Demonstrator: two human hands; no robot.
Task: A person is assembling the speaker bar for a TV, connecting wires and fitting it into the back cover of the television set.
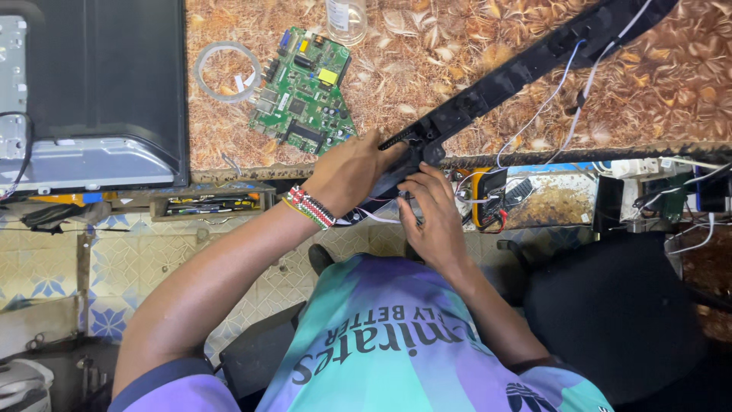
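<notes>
A long black plastic frame strip [496, 84], ribbed on its inner face, is lying slantwise across the workbench [671, 84], its far end running off toward the upper right and its near end hanging over the bench's front edge above the person's lap. White and thin coloured wires [564, 99] are trailing along and off the strip.

The left hand [351, 172], wearing a beaded wristband [310, 207], is gripping the strip's near end, fingers curled over its top edge and thumb tucked beneath, so the hand is closed around it. The right hand [431, 214] is sitting just beside it, below the strip, fingers bent inward and pinching at something small by the strip's underside; what it is pinching is too hidden to tell.

On the bench's brown leaf-patterned top, a green circuit board [305, 91] is lying near the left hand, with a roll of clear tape [226, 71] just beside it and a clear bottle [347, 19] standing beyond. A black flat-screen panel [99, 84] is resting face down at the left. Under the bench edge, a shallow tray of tools [210, 204] is showing, and to the right of the hands a yellow-cased meter [488, 198] is sitting among tangled leads.
</notes>
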